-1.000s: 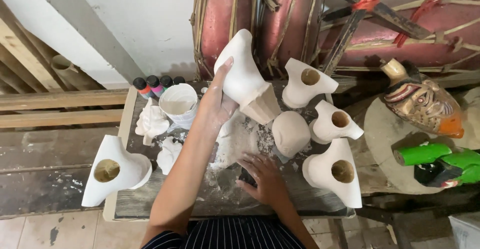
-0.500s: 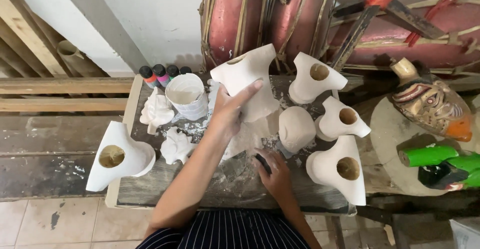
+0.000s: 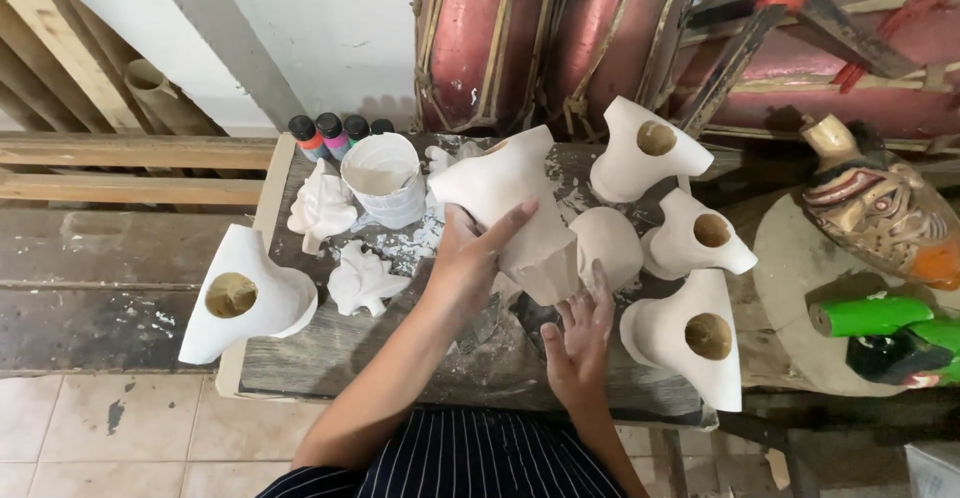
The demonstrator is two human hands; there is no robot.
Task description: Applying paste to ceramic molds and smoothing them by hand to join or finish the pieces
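Since earlier your right hand [image 3: 580, 343] rose toward the white figure [image 3: 505, 203] | left hand [image 3: 470, 258] grips it above worktop centre | right fingers spread, empty | support its base, keep it level.

My work table [image 3: 330, 378] is a rough wooden top, all splattered with white plaster. On it I've got a white bucket [image 3: 385, 178], a row of little paint bottles [image 3: 335, 134] along the back edge, two small white carved pieces [image 3: 345, 248], and unpainted white hollow figures: one [image 3: 245, 298] at the left corner, three [image 3: 690, 248] on the right.
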